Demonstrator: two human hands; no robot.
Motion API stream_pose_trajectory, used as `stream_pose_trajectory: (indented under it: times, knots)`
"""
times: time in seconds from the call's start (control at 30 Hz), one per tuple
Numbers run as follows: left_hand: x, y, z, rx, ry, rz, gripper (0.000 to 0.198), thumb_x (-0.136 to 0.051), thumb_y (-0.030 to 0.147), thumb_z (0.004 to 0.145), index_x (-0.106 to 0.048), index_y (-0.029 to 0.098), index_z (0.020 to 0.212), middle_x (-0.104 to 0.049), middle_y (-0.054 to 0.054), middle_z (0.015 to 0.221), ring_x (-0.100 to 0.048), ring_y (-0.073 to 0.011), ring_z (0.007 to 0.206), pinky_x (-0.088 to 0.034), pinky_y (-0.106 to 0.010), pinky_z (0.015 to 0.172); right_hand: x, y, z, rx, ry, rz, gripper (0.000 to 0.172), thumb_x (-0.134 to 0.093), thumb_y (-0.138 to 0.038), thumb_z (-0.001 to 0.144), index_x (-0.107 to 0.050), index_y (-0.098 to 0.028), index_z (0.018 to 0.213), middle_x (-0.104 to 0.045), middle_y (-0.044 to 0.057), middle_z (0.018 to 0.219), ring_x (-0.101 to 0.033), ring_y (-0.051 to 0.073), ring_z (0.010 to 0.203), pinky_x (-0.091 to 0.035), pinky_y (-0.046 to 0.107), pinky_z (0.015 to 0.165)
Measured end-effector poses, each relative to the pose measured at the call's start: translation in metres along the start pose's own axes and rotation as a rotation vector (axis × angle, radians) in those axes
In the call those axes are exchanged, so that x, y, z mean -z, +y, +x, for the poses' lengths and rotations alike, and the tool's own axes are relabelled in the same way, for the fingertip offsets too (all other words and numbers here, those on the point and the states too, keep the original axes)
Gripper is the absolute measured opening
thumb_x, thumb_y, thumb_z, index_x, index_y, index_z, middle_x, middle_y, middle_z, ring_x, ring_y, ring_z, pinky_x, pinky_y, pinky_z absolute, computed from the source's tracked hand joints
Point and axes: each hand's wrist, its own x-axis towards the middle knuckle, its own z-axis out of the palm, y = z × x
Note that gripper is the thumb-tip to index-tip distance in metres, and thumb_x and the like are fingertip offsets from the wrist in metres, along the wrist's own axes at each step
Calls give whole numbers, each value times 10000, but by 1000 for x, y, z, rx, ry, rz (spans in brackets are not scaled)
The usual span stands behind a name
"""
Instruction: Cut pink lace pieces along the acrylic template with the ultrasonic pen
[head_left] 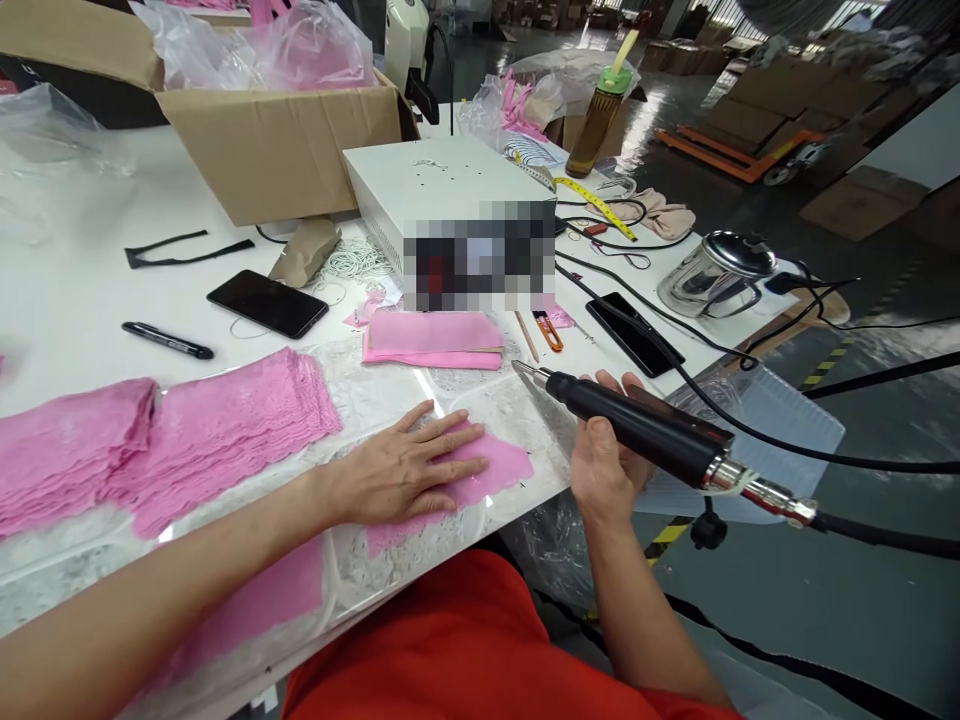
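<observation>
My left hand (409,465) lies flat with fingers spread on a pink fabric piece (499,465) near the table's front edge, hiding part of it. In my right hand (606,470) is a black handheld ultrasonic cutter (645,425), its metal tip pointing left above the table, apart from the fabric. A cable runs from its rear end to the right. Beyond my left hand sits a folded pink fabric stack (435,338). To the left, overlapping piles of scalloped pink fabric (232,430) lie on the table.
A white box-shaped machine (450,170) stands behind the fabric, beside an open cardboard box (277,150). Around lie a phone (268,303), a marker (167,340), a second phone (634,333) and orange thread snips (549,332). A glass jug (716,275) and a bottle (598,120) stand at right.
</observation>
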Motion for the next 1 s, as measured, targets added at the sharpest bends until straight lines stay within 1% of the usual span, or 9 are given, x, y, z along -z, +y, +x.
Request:
stream_pose_trajectory:
  times: [0.1, 0.17, 0.27, 0.33, 0.4, 0.47, 0.53, 0.77, 1.0]
  knots:
    - [0, 0, 0, 1, -1, 4, 528, -381, 489, 1035, -371, 270, 1515, -305, -95, 1602, -279, -308, 1484, -119, -521, 1222, -12, 5, 12, 70, 145, 72, 408, -403, -371, 970, -406, -247, 1359, -533, 133, 1309, -593, 272, 1201, -470, 618, 1036]
    - [0, 0, 0, 1, -6, 10, 534, -391, 488, 1032, -367, 268, 1518, -303, -97, 1602, -278, -308, 1484, -125, -520, 1222, -10, 0, 22, 105, 197, 63, 377, -348, -381, 973, -477, -232, 1293, -571, 124, 1213, -634, 257, 1104, -522, 562, 982]
    - [1, 0, 1, 3, -9, 8, 529, -375, 492, 1035, -374, 266, 1514, -302, -93, 1602, -276, -309, 1485, -124, -520, 1222, 9, -19, 30, 146, 261, 146, 337, -376, -367, 921, -596, -222, 1133, -593, 87, 1034, -651, 201, 796, -583, 418, 745]
    - [0, 0, 1, 0, -6, 8, 532, -369, 495, 1036, -370, 264, 1516, -296, -89, 1605, -268, -307, 1488, -122, -515, 1223, 25, -36, 30, 136, 275, 278, 305, -427, -350, 861, -644, -213, 1026, -584, 55, 937, -577, 146, 594, -517, 338, 544]
    - [0, 1, 1, -4, -5, 15, 537, -376, 493, 1035, -358, 266, 1521, -294, -86, 1607, -263, -302, 1491, -125, -510, 1225, 39, -50, 26, 63, 189, 355, 262, -470, -345, 816, -657, -205, 935, -570, 36, 857, -537, 131, 521, -460, 320, 469]
    - [-1, 1, 1, -4, -3, 22, 535, -380, 493, 1034, -359, 269, 1520, -301, -85, 1604, -262, -299, 1491, -128, -509, 1226, 46, -60, 21, -17, 104, 369, 210, -510, -338, 788, -646, -202, 874, -566, 26, 803, -537, 135, 509, -454, 323, 462]
    - [-1, 1, 2, -1, -3, 25, 527, -374, 490, 1036, -370, 267, 1515, -312, -88, 1600, -269, -299, 1488, -134, -512, 1225, 48, -64, 18, -44, 91, 366, 178, -536, -331, 765, -634, -202, 839, -569, 20, 769, -532, 135, 501, -451, 319, 457]
    - [1, 2, 2, 4, -11, 15, 510, -358, 485, 1041, -411, 255, 1493, -337, -97, 1588, -278, -316, 1483, -148, -534, 1216, 41, -63, 20, 20, 42, 288, 150, -460, -314, 808, -582, -230, 830, -521, 9, 768, -493, 123, 506, -453, 303, 453]
    - [1, 3, 2, 8, -5, 9, 505, -381, 482, 1035, -417, 263, 1489, -332, -85, 1592, -269, -302, 1489, -125, -518, 1228, 40, -62, 19, 39, 15, 286, 187, -441, -292, 826, -614, -236, 871, -505, 36, 777, -481, 143, 514, -432, 315, 450]
